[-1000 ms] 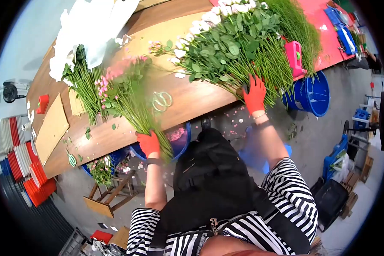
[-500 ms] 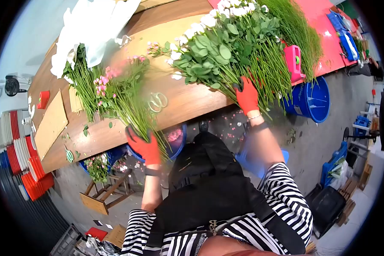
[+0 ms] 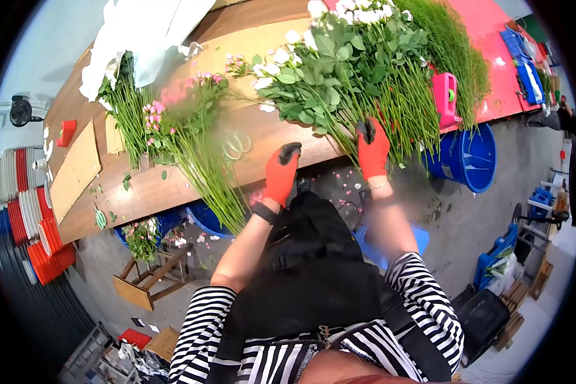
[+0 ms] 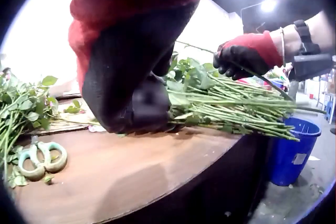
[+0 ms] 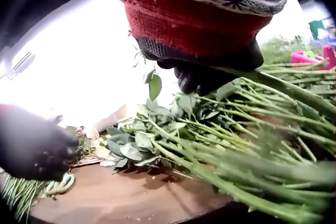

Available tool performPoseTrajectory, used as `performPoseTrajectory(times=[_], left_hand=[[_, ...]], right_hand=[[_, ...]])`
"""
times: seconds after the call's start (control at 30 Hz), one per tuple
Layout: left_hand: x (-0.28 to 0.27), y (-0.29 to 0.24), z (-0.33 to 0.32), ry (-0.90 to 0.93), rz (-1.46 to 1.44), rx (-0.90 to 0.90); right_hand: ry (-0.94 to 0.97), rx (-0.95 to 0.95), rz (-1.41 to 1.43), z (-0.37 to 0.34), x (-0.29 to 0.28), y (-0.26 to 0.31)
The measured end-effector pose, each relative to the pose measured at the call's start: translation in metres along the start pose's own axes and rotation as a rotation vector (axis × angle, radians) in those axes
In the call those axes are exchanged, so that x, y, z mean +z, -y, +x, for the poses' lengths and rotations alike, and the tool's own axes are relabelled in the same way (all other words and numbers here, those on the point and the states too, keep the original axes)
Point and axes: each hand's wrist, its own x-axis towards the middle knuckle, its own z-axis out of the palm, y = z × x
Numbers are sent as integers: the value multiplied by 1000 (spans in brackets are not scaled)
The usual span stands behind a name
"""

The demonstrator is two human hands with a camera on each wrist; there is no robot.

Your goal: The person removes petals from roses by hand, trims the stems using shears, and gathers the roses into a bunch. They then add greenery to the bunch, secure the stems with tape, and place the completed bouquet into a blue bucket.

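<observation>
Green stem (image 5: 294,91) gripped over rose bunch (image 3: 365,70)

Above the table (image 4: 131,187), the right hand (image 3: 373,150) curls round the stem, clear in the left wrist view, hidden in the head view; the left hand (image 3: 281,174) hovers nearby, fingers loosely bent.

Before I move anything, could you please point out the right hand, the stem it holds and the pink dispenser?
Right hand (image 3: 372,148): head view, on its red back.
Stem (image 5: 289,88): right wrist view, on the thick length beyond the hand.
Pink dispenser (image 3: 443,105): head view, on its body.
</observation>
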Motion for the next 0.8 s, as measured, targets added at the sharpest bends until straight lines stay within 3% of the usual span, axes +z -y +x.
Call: performPoseTrajectory(times=[0.2,0.27,0.3,0.33,0.4,0.47,0.57,0.67,0.7,0.73,0.8], left_hand=[[19,-46,35,56,-792,-16],[4,-15,54,64,-296,263],[-3,-11,53,5,-180,259],[-11,-4,56,-12,-293,171],[-25,11,62,-76,-534,4],[-36,6,57,-100,-849,-214],[-32,-4,45,-97,-882,-266],[-47,6,42,29,-866,-228],[-51,7,40,63,-858,-217],[-54,6,39,98,-850,-205],[-52,3,40,67,-844,-232]], right_hand=[[234,-238,-19,-62,-4,36],[365,-253,21,-72,-4,44],[430,-220,90,-70,-7,54],[496,-188,162,-68,-8,59],[272,-186,159,-51,10,42],[147,-205,-278,-25,26,26],[327,-103,-576,2,52,5],[281,-39,-346,21,69,-23],[185,-78,-323,21,62,-17],[207,-83,-340,26,45,5],[106,-67,-120,26,51,-15]])
